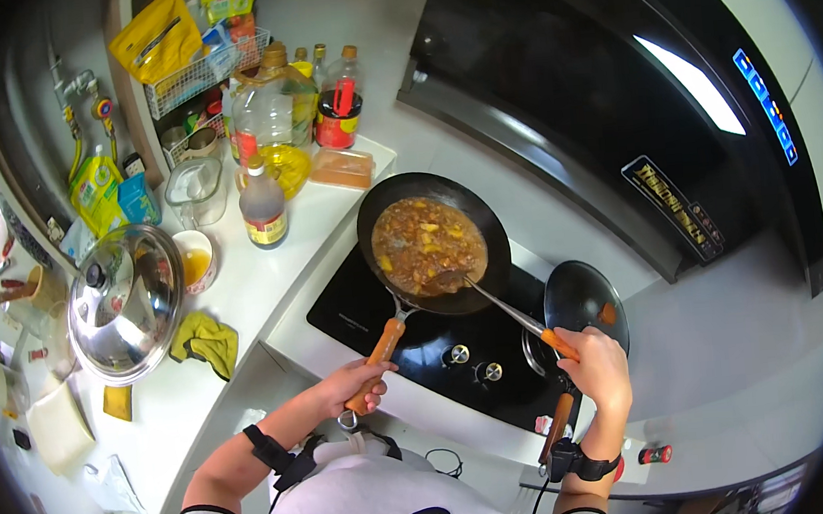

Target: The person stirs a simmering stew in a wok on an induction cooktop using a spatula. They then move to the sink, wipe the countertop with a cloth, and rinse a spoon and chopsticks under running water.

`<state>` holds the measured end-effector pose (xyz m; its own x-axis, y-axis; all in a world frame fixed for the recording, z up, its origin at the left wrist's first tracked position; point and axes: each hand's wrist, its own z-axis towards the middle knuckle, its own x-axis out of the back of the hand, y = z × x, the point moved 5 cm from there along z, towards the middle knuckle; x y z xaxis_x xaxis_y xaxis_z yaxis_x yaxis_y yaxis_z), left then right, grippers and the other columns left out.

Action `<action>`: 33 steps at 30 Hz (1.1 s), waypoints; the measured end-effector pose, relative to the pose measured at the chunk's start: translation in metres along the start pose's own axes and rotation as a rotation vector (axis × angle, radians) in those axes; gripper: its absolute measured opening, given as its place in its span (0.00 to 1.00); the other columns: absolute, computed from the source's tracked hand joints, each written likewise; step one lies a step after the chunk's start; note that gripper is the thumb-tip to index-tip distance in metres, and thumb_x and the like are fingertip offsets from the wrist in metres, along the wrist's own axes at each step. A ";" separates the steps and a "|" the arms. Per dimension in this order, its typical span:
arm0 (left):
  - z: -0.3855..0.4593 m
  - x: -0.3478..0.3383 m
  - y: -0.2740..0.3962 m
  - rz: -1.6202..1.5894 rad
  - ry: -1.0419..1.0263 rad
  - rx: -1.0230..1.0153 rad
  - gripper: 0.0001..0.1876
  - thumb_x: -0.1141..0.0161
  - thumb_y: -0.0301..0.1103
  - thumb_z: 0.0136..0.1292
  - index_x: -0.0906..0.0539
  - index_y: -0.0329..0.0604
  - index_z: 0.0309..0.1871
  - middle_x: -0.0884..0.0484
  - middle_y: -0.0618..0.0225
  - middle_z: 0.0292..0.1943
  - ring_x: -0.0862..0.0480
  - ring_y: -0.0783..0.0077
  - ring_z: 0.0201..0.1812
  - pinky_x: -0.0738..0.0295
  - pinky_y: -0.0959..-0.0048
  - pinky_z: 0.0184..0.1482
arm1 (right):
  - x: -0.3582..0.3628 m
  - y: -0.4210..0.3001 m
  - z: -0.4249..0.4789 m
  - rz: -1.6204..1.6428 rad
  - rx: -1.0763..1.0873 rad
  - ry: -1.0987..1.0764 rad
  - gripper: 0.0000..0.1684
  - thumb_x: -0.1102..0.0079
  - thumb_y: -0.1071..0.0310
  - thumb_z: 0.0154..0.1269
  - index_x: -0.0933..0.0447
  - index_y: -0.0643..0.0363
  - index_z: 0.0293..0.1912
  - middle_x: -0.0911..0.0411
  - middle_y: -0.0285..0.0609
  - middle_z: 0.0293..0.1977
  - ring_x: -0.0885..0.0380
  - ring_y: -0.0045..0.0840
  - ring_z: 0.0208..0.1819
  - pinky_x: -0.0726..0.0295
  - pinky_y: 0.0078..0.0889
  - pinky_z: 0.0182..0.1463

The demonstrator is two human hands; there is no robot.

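A black wok (496, 250) with a wooden handle sits on the left side of the black cooktop (426, 350). Bubbling brown stew (417, 238) with yellow chunks fills its bottom. My left hand (358, 386) is closed around the wok's wooden handle (387, 340). In my right hand (598, 365) is the wooden grip of a metal spatula (506, 307), whose blade is partly sunk in the stew at the near right side of the wok. A second dark pan (581, 294) with a reddish-brown piece on it stands beyond my right hand, its near part hidden.
Left of the cooktop, the white counter (239, 278) holds a brown sauce bottle (262, 207), a large oil jug (273, 115), a steel lid (125, 308), a bowl of yellow liquid (196, 261) and a yellow-green cloth (208, 338). A black range hood (551, 101) slants above the right side.
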<state>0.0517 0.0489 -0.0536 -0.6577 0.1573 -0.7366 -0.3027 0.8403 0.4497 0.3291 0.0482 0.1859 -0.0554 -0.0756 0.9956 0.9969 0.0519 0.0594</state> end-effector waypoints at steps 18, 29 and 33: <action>0.001 0.007 -0.002 -0.052 -0.026 -0.004 0.18 0.48 0.41 0.71 0.32 0.43 0.58 0.33 0.72 0.24 0.34 0.81 0.19 0.31 0.80 0.22 | 0.102 -0.017 0.097 -0.442 0.011 -0.077 0.08 0.41 0.69 0.51 0.16 0.60 0.30 0.17 0.51 0.27 0.16 0.40 0.34 0.17 0.38 0.38; 0.000 0.004 -0.002 -0.022 0.017 -0.021 0.19 0.47 0.41 0.71 0.32 0.45 0.60 0.35 0.73 0.23 0.35 0.83 0.19 0.33 0.83 0.21 | 0.034 0.042 0.219 0.014 -0.301 -0.473 0.14 0.54 0.71 0.63 0.17 0.61 0.34 0.17 0.39 0.28 0.21 0.26 0.25 0.21 0.32 0.27; 0.000 0.000 -0.001 0.014 0.025 -0.020 0.19 0.47 0.40 0.71 0.33 0.45 0.61 0.35 0.74 0.23 0.36 0.84 0.19 0.34 0.84 0.22 | 0.013 0.032 0.216 -0.041 -0.083 -0.340 0.13 0.41 0.63 0.61 0.17 0.63 0.35 0.18 0.49 0.28 0.17 0.35 0.29 0.19 0.39 0.32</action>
<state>0.0513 0.0481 -0.0541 -0.6793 0.1558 -0.7171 -0.3066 0.8276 0.4702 0.3481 0.2643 0.2162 -0.0972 0.2611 0.9604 0.9938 -0.0268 0.1079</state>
